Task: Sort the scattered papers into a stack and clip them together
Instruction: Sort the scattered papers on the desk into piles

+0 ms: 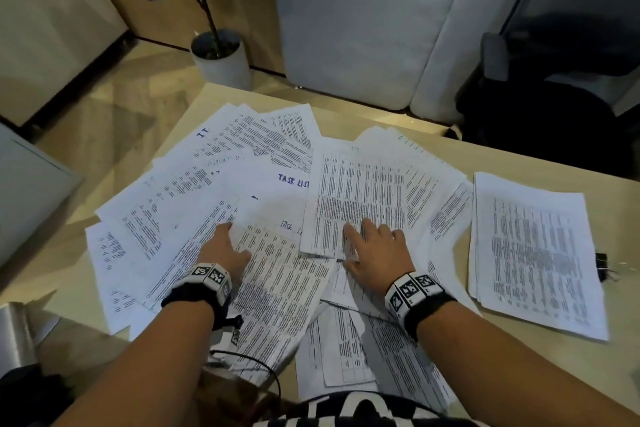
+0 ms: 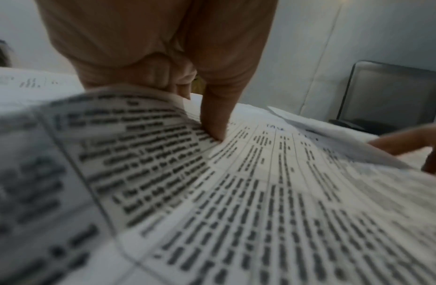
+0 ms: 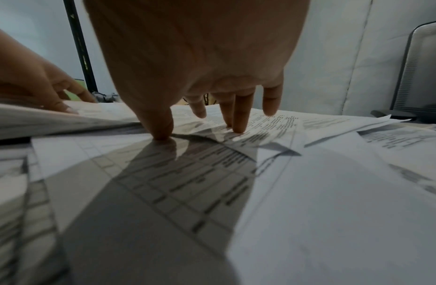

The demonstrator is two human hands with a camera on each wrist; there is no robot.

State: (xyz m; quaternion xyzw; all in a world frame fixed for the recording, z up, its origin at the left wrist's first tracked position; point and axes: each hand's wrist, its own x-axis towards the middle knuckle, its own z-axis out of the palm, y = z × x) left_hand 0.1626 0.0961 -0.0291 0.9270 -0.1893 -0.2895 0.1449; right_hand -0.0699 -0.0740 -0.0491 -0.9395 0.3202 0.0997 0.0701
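Observation:
Many printed sheets lie scattered and overlapping across the beige table. A squared-up stack of papers lies apart at the right, with a black binder clip at its right edge. My left hand pinches a printed table sheet: the thumb presses on top while the sheet's edge curls up over the fingers. My right hand lies open, its straight fingertips pressing on another printed sheet and the thumb on a lower sheet.
A white pot with a plant stands on the floor beyond the table's far edge. White cushions and a dark chair are behind the table. A thin black cable runs by my left wrist. Papers overhang the near edge.

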